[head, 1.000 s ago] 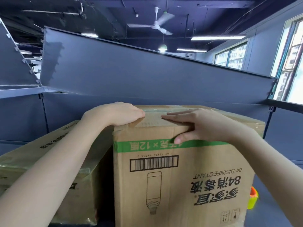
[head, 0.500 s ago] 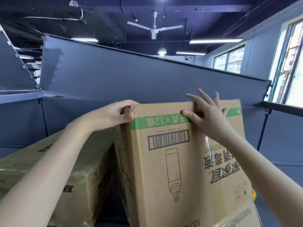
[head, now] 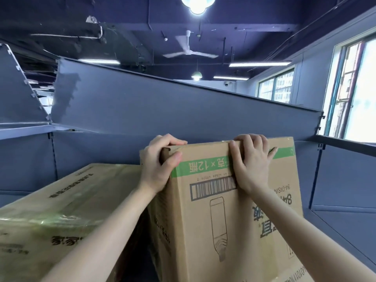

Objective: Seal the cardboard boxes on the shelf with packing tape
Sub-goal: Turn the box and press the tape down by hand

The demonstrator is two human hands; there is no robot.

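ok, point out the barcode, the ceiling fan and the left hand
barcode (head: 212,188): head view, middle of its bars
ceiling fan (head: 188,50): head view, central hub
left hand (head: 159,166): head view, back of hand

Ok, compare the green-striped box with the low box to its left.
The green-striped box stands taller; the low box sits lower beside it. The left hand and right hand grip the green-striped box's top edge; no hand holds the low box. The green-striped box shows bare cardboard; the low box looks glossy, film-covered. Both are brown printed cardboard.
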